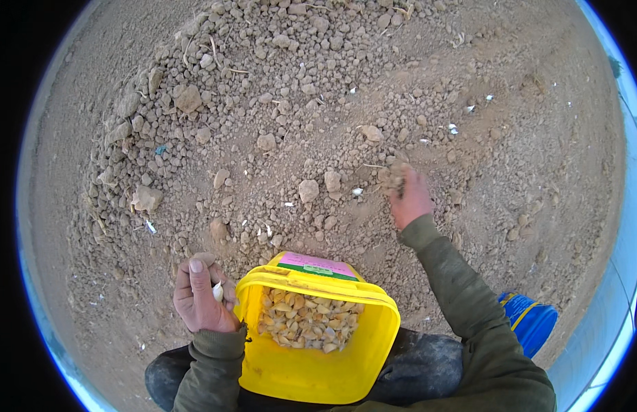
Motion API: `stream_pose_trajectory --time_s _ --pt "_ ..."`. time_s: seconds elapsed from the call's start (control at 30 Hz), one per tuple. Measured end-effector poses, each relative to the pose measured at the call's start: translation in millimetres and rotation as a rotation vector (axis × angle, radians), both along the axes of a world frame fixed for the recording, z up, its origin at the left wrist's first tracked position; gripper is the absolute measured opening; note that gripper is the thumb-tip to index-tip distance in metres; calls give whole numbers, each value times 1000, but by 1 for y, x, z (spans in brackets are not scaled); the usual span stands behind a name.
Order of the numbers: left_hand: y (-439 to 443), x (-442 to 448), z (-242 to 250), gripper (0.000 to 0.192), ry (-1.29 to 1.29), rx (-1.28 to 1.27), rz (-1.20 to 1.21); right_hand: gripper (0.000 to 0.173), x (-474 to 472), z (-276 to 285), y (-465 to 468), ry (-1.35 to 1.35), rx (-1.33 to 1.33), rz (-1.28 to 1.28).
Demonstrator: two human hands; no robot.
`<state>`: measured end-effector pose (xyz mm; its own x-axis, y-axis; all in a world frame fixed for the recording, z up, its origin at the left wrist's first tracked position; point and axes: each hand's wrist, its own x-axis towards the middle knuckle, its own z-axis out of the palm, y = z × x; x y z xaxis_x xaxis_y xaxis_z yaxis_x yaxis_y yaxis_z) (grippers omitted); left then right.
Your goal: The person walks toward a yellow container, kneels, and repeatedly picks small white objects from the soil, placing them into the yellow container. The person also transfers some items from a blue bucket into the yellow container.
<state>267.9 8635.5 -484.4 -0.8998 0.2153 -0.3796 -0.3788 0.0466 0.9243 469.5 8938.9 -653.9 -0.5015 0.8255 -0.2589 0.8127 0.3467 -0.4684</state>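
Observation:
My left hand (205,296) is beside the left rim of a yellow plastic bucket (308,381), palm up with curled fingers. A pale garlic clove (218,291) rests in it, and a brownish piece, perhaps a clod or fingertip, shows past the thumb. Many peeled-apart garlic cloves (313,319) fill the far side of the bucket, which leans between my knees. My right hand (412,198) reaches down to the loose soil ahead. Its fingers are blurred and covered with dirt, so their grip is unclear. A white clove (357,191) lies on the ground just left of it.
Dry, cloddy soil (277,103) surrounds me, with larger clods (308,190) ahead. Several white cloves or skins (453,129) are scattered toward the upper right. A blue container with a yellow stripe (535,322) sits beside my right arm. Pale sheeting (602,319) borders the right side.

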Motion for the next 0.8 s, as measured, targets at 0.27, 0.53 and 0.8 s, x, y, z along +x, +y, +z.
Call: stream_pose_trajectory --time_s 0.27,0.53,0.8 --pt "-10 10 13 20 72 -84 -72 51 -21 -12 -88 198 -300 796" --pt "-9 13 13 18 103 -82 -101 34 -58 8 -60 59 -143 768" --pt "-8 13 7 17 132 -115 -66 46 -98 -16 -2 68 381 841"
